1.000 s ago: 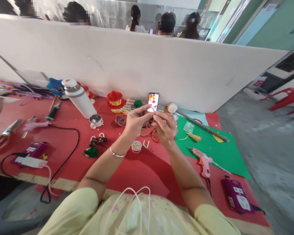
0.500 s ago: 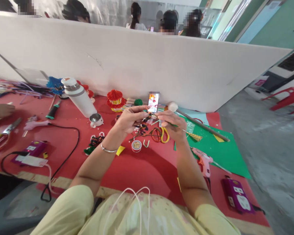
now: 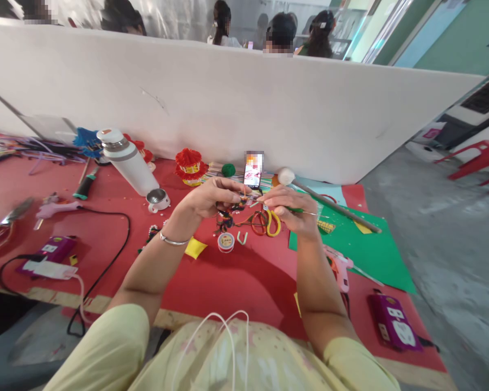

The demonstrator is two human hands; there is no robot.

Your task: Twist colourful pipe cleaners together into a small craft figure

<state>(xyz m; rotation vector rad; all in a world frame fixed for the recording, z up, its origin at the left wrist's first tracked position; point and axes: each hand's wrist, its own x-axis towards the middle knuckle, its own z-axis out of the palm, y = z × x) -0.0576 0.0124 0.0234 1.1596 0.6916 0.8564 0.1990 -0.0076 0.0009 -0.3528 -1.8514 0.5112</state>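
I see the left hand pinching a dark yarn piece, right hand pinching a slim tool, close together probably for control, phone upright likely for viewing.

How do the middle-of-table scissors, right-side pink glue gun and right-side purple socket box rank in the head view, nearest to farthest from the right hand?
From the right hand:
1. Red-and-yellow-handled scissors: just below the fingers.
2. Pink glue gun: lower right, beside the forearm.
3. Purple socket box: farthest lower right, near the table's front edge.
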